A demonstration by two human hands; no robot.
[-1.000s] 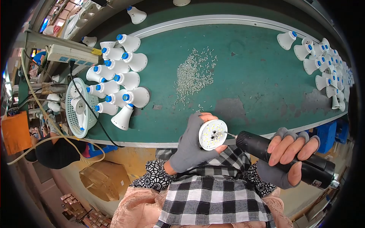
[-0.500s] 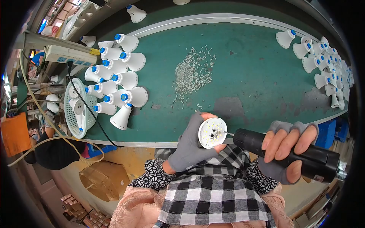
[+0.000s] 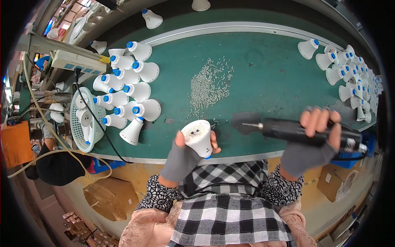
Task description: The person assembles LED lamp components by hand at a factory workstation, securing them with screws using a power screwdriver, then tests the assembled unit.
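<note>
In a grey fingerless glove, my left hand (image 3: 183, 158) is closed around a white bulb housing (image 3: 200, 144). The wide end of the housing faces up, showing a round board, and its blue cap points down. My right hand (image 3: 312, 144), gloved the same way, grips a black electric screwdriver (image 3: 284, 131). Its thin bit points left, above the table and apart from the housing. Beyond my left hand lies a loose pile of small screws (image 3: 207, 86) on the green table (image 3: 173, 49).
Several white housings with blue caps (image 3: 140, 91) stand at the left, more (image 3: 335, 76) at the right. A pale green basket (image 3: 101, 131) holds some parts beside a power strip (image 3: 78, 61) with a black cable. Cardboard boxes (image 3: 111, 197) lie below the table.
The screwdriver has moved up and away from the board, its bit now level. My left hand has shifted left and tipped the housing so its open end faces up.
</note>
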